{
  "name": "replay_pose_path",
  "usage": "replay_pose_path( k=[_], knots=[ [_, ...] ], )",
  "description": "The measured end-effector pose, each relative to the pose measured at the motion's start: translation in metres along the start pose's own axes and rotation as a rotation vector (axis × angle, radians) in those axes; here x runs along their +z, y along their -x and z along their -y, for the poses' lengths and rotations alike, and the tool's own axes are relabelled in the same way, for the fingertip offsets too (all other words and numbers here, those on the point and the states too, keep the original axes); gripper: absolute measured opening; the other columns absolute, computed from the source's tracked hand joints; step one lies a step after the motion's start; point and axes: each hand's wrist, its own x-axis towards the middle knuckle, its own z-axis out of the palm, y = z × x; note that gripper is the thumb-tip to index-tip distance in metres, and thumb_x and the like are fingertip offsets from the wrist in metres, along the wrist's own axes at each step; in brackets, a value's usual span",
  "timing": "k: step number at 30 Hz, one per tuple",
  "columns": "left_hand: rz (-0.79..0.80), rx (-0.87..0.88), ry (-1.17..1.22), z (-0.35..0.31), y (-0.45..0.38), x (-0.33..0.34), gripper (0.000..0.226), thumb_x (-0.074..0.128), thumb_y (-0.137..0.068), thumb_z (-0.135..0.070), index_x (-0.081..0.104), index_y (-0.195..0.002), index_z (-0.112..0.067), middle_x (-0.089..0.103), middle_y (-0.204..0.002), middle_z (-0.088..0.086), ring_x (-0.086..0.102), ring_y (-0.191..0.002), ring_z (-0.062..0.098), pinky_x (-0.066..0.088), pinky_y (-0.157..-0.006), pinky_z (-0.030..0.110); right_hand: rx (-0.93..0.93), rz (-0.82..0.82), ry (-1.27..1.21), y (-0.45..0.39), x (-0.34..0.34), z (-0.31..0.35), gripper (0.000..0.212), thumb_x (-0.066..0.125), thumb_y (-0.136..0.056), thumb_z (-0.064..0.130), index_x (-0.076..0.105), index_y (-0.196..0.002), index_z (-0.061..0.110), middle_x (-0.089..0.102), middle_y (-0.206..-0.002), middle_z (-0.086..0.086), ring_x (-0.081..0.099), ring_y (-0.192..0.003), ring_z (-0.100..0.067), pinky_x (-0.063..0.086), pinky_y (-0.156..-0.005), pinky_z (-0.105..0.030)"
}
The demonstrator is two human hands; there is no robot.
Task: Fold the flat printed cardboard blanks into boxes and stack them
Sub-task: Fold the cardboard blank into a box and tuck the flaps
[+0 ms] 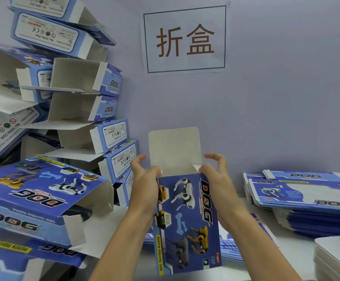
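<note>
Box (187,220) upright mid-desk (299,243), top flap open and standing up. Left hand (144,179) grip holds box's left top edge, right hand (213,175) grip holds its right top edge. Folded boxes (67,122) stacked left of box; flat blanks (303,199) piled right of box.

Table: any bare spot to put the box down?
One bare white strip of table, between the flat stack on the right and the box both hands hold. The left side is crowded with piled folded boxes. More white sheets fill the right corner.
</note>
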Motion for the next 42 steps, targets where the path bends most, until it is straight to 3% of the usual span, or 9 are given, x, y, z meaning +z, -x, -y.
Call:
replay_pose_path(
  k=[7,11,21,26,29,33,35,38,42],
  knots=[
    [-0.021,0.042,0.009,0.0,0.002,0.001,0.04,0.045,-0.087,-0.001,0.056,-0.106,-0.034,0.062,-0.102,0.023,0.063,-0.07,0.026,0.048,-0.057,0.036,0.022,0.027,-0.048,-0.002,0.002,0.0,0.033,0.052,-0.083,0.028,0.055,-0.115,0.04,0.066,-0.07,-0.007,0.065,-0.057,-0.022,0.051,-0.052,-0.029],
    [-0.103,0.233,-0.061,0.005,0.005,0.002,0.026,0.047,-0.094,-0.007,0.062,-0.096,-0.027,0.064,-0.075,-0.006,0.057,-0.061,0.012,0.043,-0.046,0.018,-0.054,-0.112,-0.059,0.001,0.006,-0.005,0.018,0.048,-0.083,0.025,0.055,-0.097,0.034,0.068,-0.069,0.001,0.063,-0.052,-0.019,0.048,-0.047,-0.027],
    [-0.068,0.171,-0.046,0.007,-0.003,-0.003,0.028,0.047,-0.1,-0.014,0.058,-0.115,-0.035,0.068,-0.097,0.014,0.06,-0.078,0.029,0.047,-0.066,0.038,-0.038,-0.089,-0.008,0.005,0.011,-0.005,0.042,0.041,-0.097,0.008,0.055,-0.123,0.037,0.071,-0.103,-0.017,0.066,-0.088,-0.039,0.052,-0.081,-0.05],
    [-0.179,0.213,-0.026,0.01,-0.005,-0.008,0.031,0.043,-0.089,0.002,0.064,-0.08,-0.019,0.06,-0.065,-0.003,0.05,-0.058,0.012,0.04,-0.047,0.019,-0.025,-0.106,-0.036,0.008,0.017,-0.002,0.034,0.043,-0.097,0.006,0.06,-0.095,0.035,0.065,-0.076,-0.012,0.058,-0.058,-0.026,0.047,-0.049,-0.028],
    [-0.23,0.281,0.002,0.01,-0.002,-0.003,0.038,0.046,-0.09,0.004,0.069,-0.068,-0.016,0.06,-0.056,-0.012,0.052,-0.053,-0.005,0.042,-0.049,0.01,-0.127,-0.244,0.08,0.006,0.017,-0.006,0.024,0.046,-0.097,0.009,0.061,-0.083,0.021,0.056,-0.072,-0.013,0.049,-0.065,-0.024,0.039,-0.053,-0.029],
    [-0.262,0.335,0.109,0.013,0.003,0.0,0.035,0.047,-0.086,-0.021,0.075,-0.065,-0.02,0.075,-0.084,-0.01,0.067,-0.089,-0.003,0.051,-0.072,0.014,-0.199,-0.403,0.076,0.007,0.019,-0.012,0.032,0.042,-0.087,0.024,0.071,-0.076,0.018,0.067,-0.073,-0.017,0.06,-0.064,-0.026,0.042,-0.055,-0.032],
    [-0.244,0.282,0.199,0.016,0.002,-0.002,0.036,0.046,-0.081,-0.03,0.074,-0.065,-0.012,0.077,-0.091,-0.004,0.071,-0.091,0.004,0.055,-0.06,0.018,-0.163,-0.391,0.009,0.008,0.019,-0.015,0.04,0.037,-0.079,0.03,0.073,-0.08,0.013,0.074,-0.074,-0.01,0.07,-0.064,-0.027,0.048,-0.051,-0.03],
    [-0.252,0.213,0.2,0.019,-0.001,-0.006,0.036,0.048,-0.094,-0.018,0.068,-0.068,-0.003,0.078,-0.093,-0.001,0.072,-0.089,0.013,0.053,-0.047,0.02,-0.136,-0.348,-0.011,0.007,0.019,-0.017,0.044,0.037,-0.078,0.035,0.071,-0.085,0.008,0.075,-0.078,-0.009,0.073,-0.067,-0.026,0.052,-0.053,-0.031],
    [-0.275,0.212,0.126,0.016,-0.004,-0.003,0.035,0.037,-0.102,-0.017,0.066,-0.083,-0.014,0.071,-0.102,0.008,0.066,-0.099,0.022,0.054,-0.063,0.025,-0.15,-0.151,-0.103,0.01,0.016,-0.015,0.039,0.042,-0.081,0.038,0.073,-0.097,0.019,0.075,-0.099,-0.011,0.072,-0.085,-0.028,0.056,-0.07,-0.037]
  ],
)
